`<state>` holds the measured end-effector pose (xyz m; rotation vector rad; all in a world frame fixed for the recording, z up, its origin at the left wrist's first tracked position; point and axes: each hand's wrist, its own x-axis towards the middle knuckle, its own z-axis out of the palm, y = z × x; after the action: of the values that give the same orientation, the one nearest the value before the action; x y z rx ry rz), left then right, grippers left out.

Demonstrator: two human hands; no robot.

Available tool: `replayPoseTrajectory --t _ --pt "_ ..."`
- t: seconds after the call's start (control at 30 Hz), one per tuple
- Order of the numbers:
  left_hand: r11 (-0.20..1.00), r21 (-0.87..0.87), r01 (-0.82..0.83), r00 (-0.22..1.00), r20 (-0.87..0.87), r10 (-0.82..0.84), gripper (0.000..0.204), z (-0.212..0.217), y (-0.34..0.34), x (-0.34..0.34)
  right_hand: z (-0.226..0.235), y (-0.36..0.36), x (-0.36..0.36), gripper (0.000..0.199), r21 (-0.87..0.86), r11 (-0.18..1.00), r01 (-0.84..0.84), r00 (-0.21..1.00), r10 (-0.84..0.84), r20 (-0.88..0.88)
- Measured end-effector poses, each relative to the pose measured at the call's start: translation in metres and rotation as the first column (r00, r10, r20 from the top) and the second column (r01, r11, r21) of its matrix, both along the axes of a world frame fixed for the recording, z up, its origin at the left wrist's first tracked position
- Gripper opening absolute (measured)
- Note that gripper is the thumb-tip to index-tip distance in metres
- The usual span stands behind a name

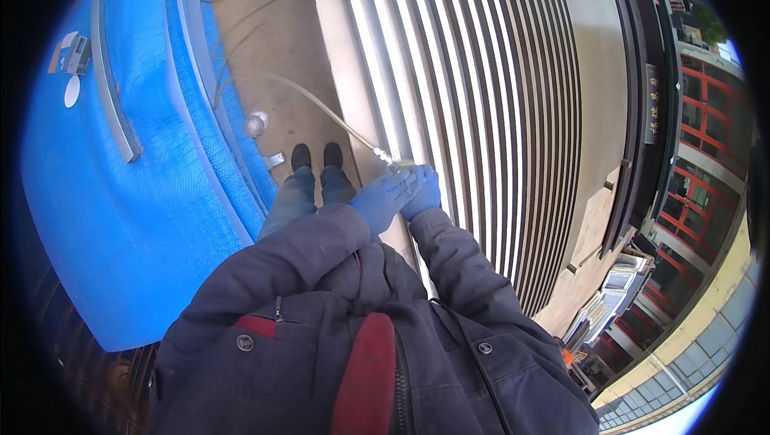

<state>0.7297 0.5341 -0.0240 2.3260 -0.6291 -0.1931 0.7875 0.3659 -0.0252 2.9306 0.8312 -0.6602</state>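
Observation:
Both my hands wear blue gloves and meet at the near edge of a wall of grey and white horizontal slats (481, 98). My left hand (383, 198) and my right hand (422, 191) are closed together around the end of a thin clear hose (321, 106), at a small fitting (393, 164) by the slats. The hose curves away over the concrete floor toward the upper left. My dark padded jacket fills the lower middle of the view, and my two dark shoes (315, 154) stand on the floor just left of my hands.
A large blue-wrapped panel (120, 218) with grey metal strips lies to the left. A small round white object (255, 124) and thin cables rest on the concrete floor (265, 34). Far right, beyond the slats, are building fronts with red frames (706, 138) far below.

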Motion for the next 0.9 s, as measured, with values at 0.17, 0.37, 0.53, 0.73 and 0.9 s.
replayPoseTrajectory --t 0.17,0.37,0.53,0.73,0.9 --pt "0.995 -0.012 -0.097 0.992 0.075 0.097 0.066 -0.016 0.041 0.053 -0.013 0.05 0.057 0.035 0.138 0.98 0.147 0.987 -0.153 0.04" --pt "0.997 0.068 -0.047 0.992 0.119 0.038 0.068 -0.001 0.011 0.013 0.006 0.017 0.017 0.035 0.05 0.999 0.012 0.999 -0.014 0.031" --pt "0.995 -0.007 -0.1 0.985 0.143 0.1 0.071 0.001 -0.013 -0.008 0.002 0.0 0.002 0.035 0.063 0.997 0.032 0.999 -0.033 0.014" --pt "0.976 0.019 -0.217 0.958 0.196 0.209 0.067 -0.015 0.035 0.063 0.005 0.053 0.078 0.037 0.133 0.989 0.069 0.993 -0.081 0.089" --pt "0.987 0.095 -0.131 0.991 0.046 0.127 0.068 -0.004 0.005 0.014 0.013 0.013 0.035 0.052 0.229 0.967 0.113 0.993 -0.101 -0.063"
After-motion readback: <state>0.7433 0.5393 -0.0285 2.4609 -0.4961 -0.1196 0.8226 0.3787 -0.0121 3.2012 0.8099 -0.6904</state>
